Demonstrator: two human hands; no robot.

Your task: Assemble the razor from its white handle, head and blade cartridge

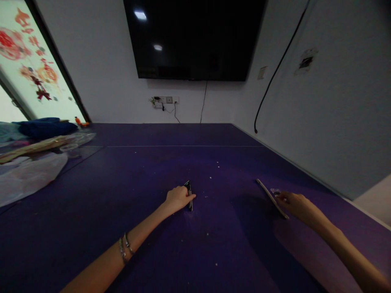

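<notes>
My left hand (177, 199) rests on the dark purple table (195, 236), fingers curled over a small dark slim object (190, 194) that lies flat under them. My right hand (293, 202) reaches out to the right, fingers closed at the near end of a long thin flat strip (270, 196) that lies on the table. A small pale piece (275, 191) sits just beyond its fingertips. Two bracelets circle my left wrist.
A black wall screen (192, 38) hangs ahead above a socket strip (166, 100). White wall runs along the table's right edge with a black cable (276, 73). Blue cloth (45, 126), plastic sheet (27, 175) and a wooden piece lie at far left. Crumbs dot the tabletop.
</notes>
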